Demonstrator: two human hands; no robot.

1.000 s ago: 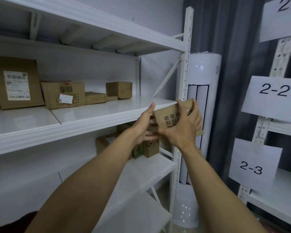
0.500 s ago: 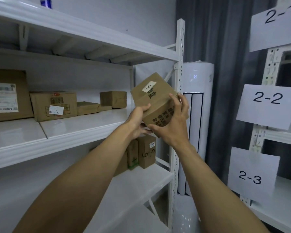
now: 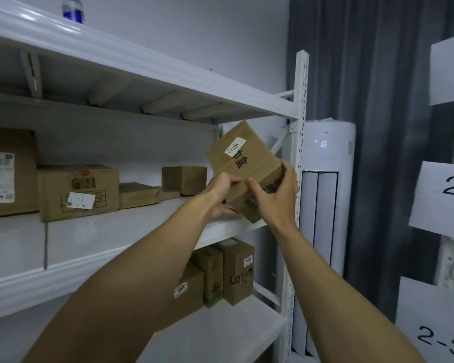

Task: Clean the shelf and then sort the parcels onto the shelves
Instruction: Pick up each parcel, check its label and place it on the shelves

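Head view: white rack [image 3: 300,153] is filling most of the frame. A second rack w/ paper tags, incl. "2-3" tag [image 3: 440,344], is showing at the right edge.

Mid shelf [image 3: 131,231] is carrying four parcels along the back: big box [image 3: 8,174] far left, stickered box [image 3: 79,191] beside it, flat pack [image 3: 139,193], then small box [image 3: 184,178]. Lower shelf [image 3: 220,334] is holding three upright boxes [image 3: 237,271] near its right end, partly hidden behind the left forearm.

Held parcel [image 3: 243,163] is hanging tilted, one corner down, over the right end of the mid shelf, just beside the post. Cannot tell whether the low corner is touching the shelf edge.

Left hand [image 3: 219,195] is gripping its lower left edge, fingers curled under, thumb on top. Right hand [image 3: 275,197] is clasping the right side, fingers wrapping the far face, thumb on the near face. White label [image 3: 235,149] is facing up on the parcel.

Status (judgement): no cloth in sight and shelf surfaces are looking bare white, so cleaning is prob. done and sorting is running. Seven parcels are sitting placed. This one is hanging in both hands, not yet set down. Left to do: levelling it, lowering it onto the free spot right of the small box, letting go. More parcels may be waiting out of frame; unknown.
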